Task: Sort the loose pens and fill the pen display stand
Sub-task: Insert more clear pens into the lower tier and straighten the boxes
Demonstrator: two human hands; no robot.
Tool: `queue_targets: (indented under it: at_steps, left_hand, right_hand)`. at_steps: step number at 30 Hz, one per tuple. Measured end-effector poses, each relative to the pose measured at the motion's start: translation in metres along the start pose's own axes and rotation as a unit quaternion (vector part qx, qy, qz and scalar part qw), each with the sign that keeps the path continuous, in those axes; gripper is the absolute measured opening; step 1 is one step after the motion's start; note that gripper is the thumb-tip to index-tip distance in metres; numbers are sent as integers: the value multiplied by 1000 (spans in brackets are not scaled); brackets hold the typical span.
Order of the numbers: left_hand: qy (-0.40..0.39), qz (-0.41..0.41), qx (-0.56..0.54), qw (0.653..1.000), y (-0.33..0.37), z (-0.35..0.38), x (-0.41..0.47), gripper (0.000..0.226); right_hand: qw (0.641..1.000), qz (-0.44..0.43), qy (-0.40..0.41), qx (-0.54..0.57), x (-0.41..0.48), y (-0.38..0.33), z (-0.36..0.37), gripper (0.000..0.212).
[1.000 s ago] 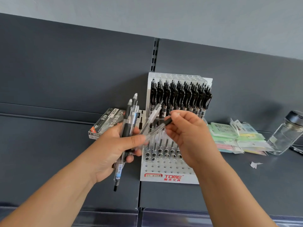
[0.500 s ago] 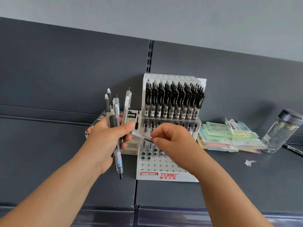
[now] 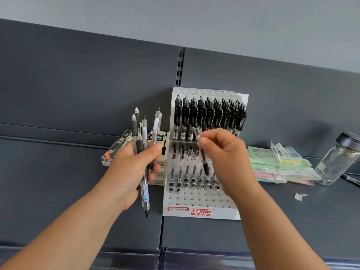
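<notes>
Pinching one clear pen [image 3: 203,156] by its upper barrel between thumb and fingertips, the right hand [image 3: 228,162] holds it nearly upright. The tip points down, just above the open holes in the lower tier of the pen display stand [image 3: 202,211]. Half a second ago that pen lay almost level between the two hands, coming out of the bundle; it has since been swung vertical and carried over the stand. I judge that one pen is sorted out and about to be seated, with many front holes not yet filled. The left hand [image 3: 132,168] stays curled round the bundle of loose pens [image 3: 144,133], just left of the stand. On the stand's white front edge, red letters read "TOME" above a line of Chinese characters. Beside them a red-framed label carries handwriting beginning "ST"; the rest is unreadable. Print on the boxes [image 3: 116,147] behind the left hand is too small to read.
</notes>
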State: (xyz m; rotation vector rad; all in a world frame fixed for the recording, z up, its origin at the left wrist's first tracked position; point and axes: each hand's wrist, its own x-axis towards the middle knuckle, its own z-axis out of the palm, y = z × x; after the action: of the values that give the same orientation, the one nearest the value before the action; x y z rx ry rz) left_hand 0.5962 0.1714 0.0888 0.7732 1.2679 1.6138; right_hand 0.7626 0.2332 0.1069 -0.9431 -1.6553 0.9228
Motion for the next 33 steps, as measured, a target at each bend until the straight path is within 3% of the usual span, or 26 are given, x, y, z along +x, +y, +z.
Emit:
queue_targets:
  at_steps: [4, 13, 20, 29, 31, 33]
  left_hand:
    - [-4, -6, 6, 1000, -2, 3, 2, 12]
    - [-16, -23, 5, 1000, -3, 5, 5, 6]
    - [-22, -17, 8, 1000, -4, 3, 2, 6]
    - [-42, -7, 28, 999, -4, 2, -2, 10]
    - [-49, 0, 42, 998, -3, 3, -2, 12]
    - [-56, 4, 55, 997, -3, 5, -3, 12]
  right_hand:
    - [998, -5, 34, 46, 1, 10, 2, 17]
    - [999, 19, 26, 24, -4, 26, 11, 15]
    - [992, 79, -15, -99, -14, 48, 17, 15]
    - [978, 57, -15, -198, -10, 36, 12, 9]
    - [989, 42, 16, -141, -8, 24, 11, 6]
    - [998, 65, 15, -4, -6, 11, 11, 5]
